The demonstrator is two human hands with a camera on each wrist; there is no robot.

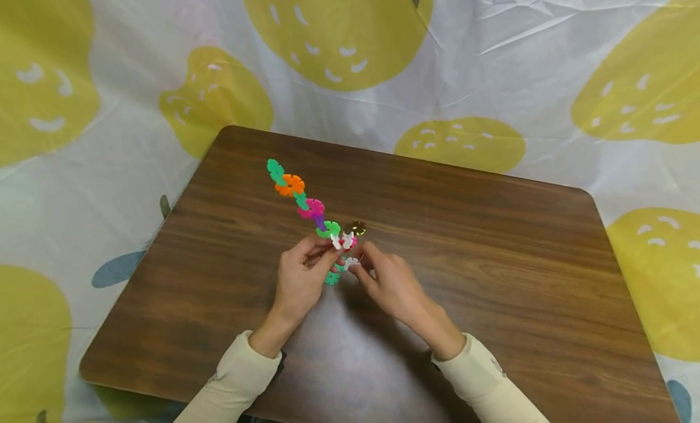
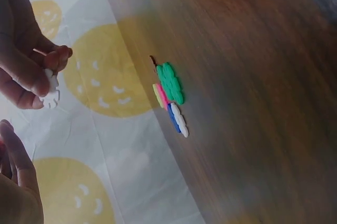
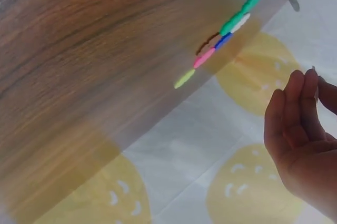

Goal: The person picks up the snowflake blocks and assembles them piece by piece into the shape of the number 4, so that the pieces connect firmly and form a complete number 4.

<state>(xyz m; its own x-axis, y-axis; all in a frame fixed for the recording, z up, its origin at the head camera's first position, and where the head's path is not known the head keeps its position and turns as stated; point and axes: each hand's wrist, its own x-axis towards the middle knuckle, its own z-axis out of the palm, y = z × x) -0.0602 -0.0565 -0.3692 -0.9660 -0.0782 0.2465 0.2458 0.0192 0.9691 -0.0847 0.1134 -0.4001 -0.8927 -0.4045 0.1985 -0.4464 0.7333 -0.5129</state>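
Observation:
A chain of colourful notched snowflake discs (image 1: 290, 185), in green, orange, pink and purple, slants up and left from my left hand (image 1: 299, 277). My left hand grips the chain's lower end, its fingers among white and red discs. A brown disc (image 1: 357, 228) sticks up there, and a teal disc (image 1: 331, 278) shows below the fingers. Just right of it, my right hand (image 1: 395, 283) pinches a white disc (image 1: 352, 264) between thumb and fingers, close against the chain. In the left wrist view, fingertips hold a white disc (image 2: 50, 90). Fingers hide part of the join.
Both hands are over a dark wooden table (image 1: 492, 289) with rounded corners. A white cloth with yellow fruit prints (image 1: 339, 34) hangs behind and around it. Both wrist views show a row of coloured discs edge-on, among them a green one (image 2: 171, 82) and a pink one (image 3: 204, 57).

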